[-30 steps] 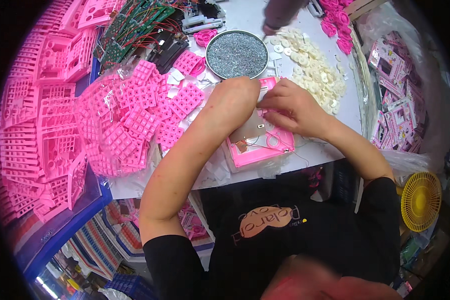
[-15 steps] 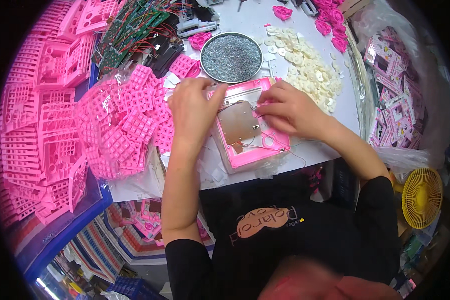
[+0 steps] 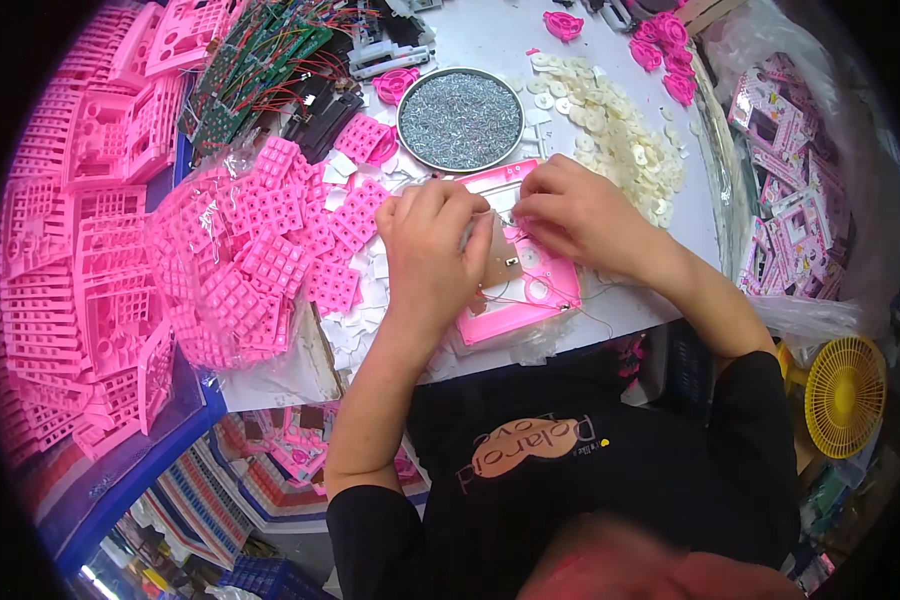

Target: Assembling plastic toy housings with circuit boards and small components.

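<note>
A pink plastic housing (image 3: 500, 326) lies on the white table in front of me, open side up. Inside it sits a flat brownish-grey board (image 3: 502, 268), with thin wires (image 3: 515, 300) running along its near side. My left hand (image 3: 432, 240) is over the left part of the housing, its fingers curled and thumb bent toward the board. My right hand (image 3: 580, 212) is at the housing's right side, fingertips pinched together close to the board's far right corner. Whatever the fingertips of either hand hold is too small or hidden to make out.
Beyond the housing stands a round dish filled with small silvery screws (image 3: 460, 118). Pink keypads (image 3: 270, 255) spill from a clear bag at left, below green circuit boards (image 3: 255, 75). Cream plastic discs (image 3: 620, 140) lie at right. Stacked pink casings (image 3: 100, 240) fill the far left.
My left hand has moved right and slightly nearer, from the housing's left edge to over the board. The right hand has shifted slightly. The dish sits slightly further left.
</note>
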Available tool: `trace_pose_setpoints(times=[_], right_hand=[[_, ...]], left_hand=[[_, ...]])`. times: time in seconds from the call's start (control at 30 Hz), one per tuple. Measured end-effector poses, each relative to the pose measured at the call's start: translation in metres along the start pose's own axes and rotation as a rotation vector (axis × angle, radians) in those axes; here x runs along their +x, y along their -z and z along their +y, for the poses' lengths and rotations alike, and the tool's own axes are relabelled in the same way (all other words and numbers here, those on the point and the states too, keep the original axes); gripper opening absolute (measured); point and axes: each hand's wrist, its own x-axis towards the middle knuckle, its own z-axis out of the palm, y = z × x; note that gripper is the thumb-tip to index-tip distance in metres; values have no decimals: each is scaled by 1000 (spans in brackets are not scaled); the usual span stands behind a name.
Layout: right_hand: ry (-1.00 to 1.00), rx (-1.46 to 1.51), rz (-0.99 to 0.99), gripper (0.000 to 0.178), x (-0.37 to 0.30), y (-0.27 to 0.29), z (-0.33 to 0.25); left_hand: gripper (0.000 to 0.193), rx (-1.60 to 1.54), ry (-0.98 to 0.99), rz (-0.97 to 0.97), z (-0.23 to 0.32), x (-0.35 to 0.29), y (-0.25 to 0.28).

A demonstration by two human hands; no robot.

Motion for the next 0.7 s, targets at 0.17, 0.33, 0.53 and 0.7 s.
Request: trace_pose_setpoints(times=[0.17, 0.33, 0.53, 0.7], right_hand=[[1, -244, -274, 9, 25, 12, -13], [70, -301, -375, 10, 37, 12, -12], [123, -241, -305, 11, 30, 11, -2], [174, -206, -234, 13, 26, 3, 5]], left_hand=[[9, -12, 13, 36, -2, -5, -1], [8, -43, 13, 62, -5, -11, 0], [7, -91, 27, 65, -6, -17, 1], [8, -89, 8, 54, -4, -14, 0]])
